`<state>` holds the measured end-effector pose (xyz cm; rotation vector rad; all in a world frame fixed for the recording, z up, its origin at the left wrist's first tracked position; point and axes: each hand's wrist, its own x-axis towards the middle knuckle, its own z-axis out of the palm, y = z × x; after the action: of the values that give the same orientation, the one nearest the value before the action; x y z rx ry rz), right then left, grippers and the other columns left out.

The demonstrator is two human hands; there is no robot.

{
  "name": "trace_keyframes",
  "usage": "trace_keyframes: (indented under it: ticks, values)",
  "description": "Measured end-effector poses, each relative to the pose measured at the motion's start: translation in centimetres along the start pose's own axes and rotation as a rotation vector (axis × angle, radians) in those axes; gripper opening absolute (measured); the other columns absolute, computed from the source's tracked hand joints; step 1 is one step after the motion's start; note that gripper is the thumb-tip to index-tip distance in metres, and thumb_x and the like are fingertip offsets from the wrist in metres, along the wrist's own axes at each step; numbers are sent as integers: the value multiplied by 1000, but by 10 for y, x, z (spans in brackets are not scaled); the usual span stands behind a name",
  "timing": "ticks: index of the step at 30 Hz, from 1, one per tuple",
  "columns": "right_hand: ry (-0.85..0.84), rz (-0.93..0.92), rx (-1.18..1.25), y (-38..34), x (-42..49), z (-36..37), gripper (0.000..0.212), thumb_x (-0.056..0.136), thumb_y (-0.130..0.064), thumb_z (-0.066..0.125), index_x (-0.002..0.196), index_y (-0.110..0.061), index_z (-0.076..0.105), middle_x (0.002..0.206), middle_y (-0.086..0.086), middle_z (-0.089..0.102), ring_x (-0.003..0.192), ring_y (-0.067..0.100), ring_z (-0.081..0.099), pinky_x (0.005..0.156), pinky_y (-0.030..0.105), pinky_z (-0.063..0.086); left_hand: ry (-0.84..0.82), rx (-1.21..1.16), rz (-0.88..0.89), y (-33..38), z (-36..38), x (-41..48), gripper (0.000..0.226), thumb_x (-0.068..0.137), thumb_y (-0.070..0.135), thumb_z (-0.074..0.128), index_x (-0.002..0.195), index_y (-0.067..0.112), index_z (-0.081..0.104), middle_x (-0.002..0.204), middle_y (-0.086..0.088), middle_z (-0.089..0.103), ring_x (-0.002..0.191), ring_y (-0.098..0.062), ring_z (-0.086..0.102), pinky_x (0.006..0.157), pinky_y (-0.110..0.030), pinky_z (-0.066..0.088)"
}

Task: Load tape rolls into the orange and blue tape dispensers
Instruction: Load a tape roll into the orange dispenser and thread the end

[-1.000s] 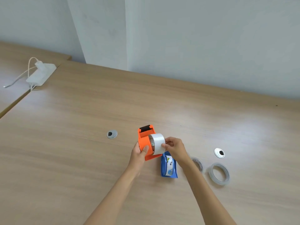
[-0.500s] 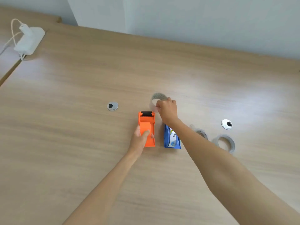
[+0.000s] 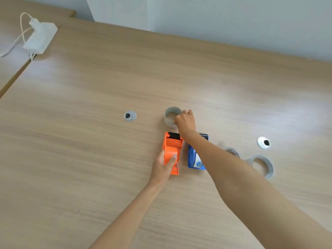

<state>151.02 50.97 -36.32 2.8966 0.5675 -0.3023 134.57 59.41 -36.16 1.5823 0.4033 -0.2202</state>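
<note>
A person's left hand (image 3: 164, 165) wraps the near end of the orange tape dispenser (image 3: 172, 151), fingers (image 3: 172, 157) curled over its handle, the tool now lying flat on the worktop (image 3: 89, 159) where a second ago it was held up with a wide roll pressed against it. Just beside it on the right lies the blue tape dispenser (image 3: 193, 159), partly crossed by the right forearm; its white-and-blue label carries print too small and blurred to read. Two thin clear tape rolls (image 3: 262, 167) wait further right, near a metal cable grommet (image 3: 263, 142). Beyond the dispensers, the right hand (image 3: 186, 121) has carried the wide tape roll (image 3: 171, 116) away and sets it on its side on the worktop, fingers pinching its rim. Neither dispenser appears loaded, so the task looks barely begun. At the far left corner sits a white power strip (image 3: 40, 37).
</note>
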Motion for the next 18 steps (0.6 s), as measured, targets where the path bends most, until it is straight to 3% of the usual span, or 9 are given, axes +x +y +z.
trace_keyframes:
  ticks: [2,4,7,11,13,16,18]
  values:
    - [2,4,34,0,4,2,28,74,9,57,64,-16,50,76,4,61,98,26,50,79,32,28,1,-1,1,0,1,2,11,96,11,53,87,17,58,64,-4,65,58,-1,60,62,-7,45]
    - [29,-9,132,5,5,3,14,82,-1,57,83,-13,64,88,6,68,100,27,50,78,32,28,7,1,4,-1,1,3,12,95,11,53,87,17,58,63,-2,65,59,-2,60,64,-9,46]
    - [165,25,421,27,-18,-4,24,91,-12,50,109,-11,66,97,9,70,99,31,54,81,37,35,14,12,18,-2,-1,3,11,95,11,54,86,16,59,62,-1,65,61,-5,60,66,-13,47]
    - [506,440,816,78,-106,11,19,91,-6,50,99,-8,67,88,7,69,88,27,56,70,30,37,34,-24,54,7,-4,-4,16,86,24,55,85,9,58,61,-3,63,57,-5,60,61,-12,48]
    - [410,557,838,95,-153,39,19,92,-4,49,101,-6,65,94,10,67,94,28,54,72,26,33,29,-37,77,15,-5,-9,15,89,20,55,87,5,57,63,-5,62,56,-3,60,60,-10,48]
    - [175,524,735,100,-195,86,20,87,-4,58,106,-1,65,105,15,65,101,34,53,77,31,39,27,-14,121,23,-3,-16,19,90,22,54,87,3,57,64,-5,64,58,-2,60,62,-10,47]
    - [81,491,614,96,-204,103,25,81,-4,67,105,0,66,98,17,65,97,38,55,80,39,44,45,-12,145,28,-1,-21,26,86,28,52,86,2,58,64,-4,65,60,-4,61,64,-11,47]
